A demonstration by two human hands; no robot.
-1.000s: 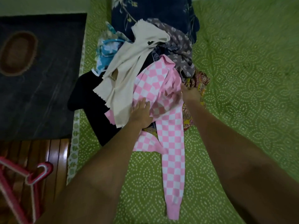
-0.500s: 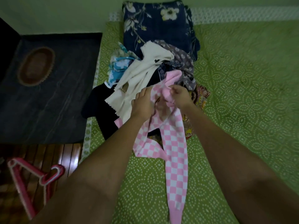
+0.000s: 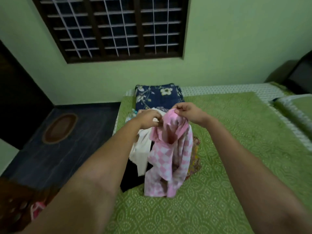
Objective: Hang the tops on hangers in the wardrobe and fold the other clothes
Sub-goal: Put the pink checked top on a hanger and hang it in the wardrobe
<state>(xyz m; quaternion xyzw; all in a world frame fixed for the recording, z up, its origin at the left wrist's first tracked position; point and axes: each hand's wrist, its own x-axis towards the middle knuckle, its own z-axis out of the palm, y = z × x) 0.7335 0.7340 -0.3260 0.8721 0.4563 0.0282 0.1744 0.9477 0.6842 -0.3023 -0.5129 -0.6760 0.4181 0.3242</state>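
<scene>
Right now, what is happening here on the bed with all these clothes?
A person is sorting a pile of clothes on a bed with a green bedspread. Both hands hold up a pink-and-white checked top: the left hand and the right hand pinch its upper edge, so it hangs with its lower end on the bedspread. A cream garment and a black one lie beside it in the pile. The top is not on a hanger yet.
</scene>
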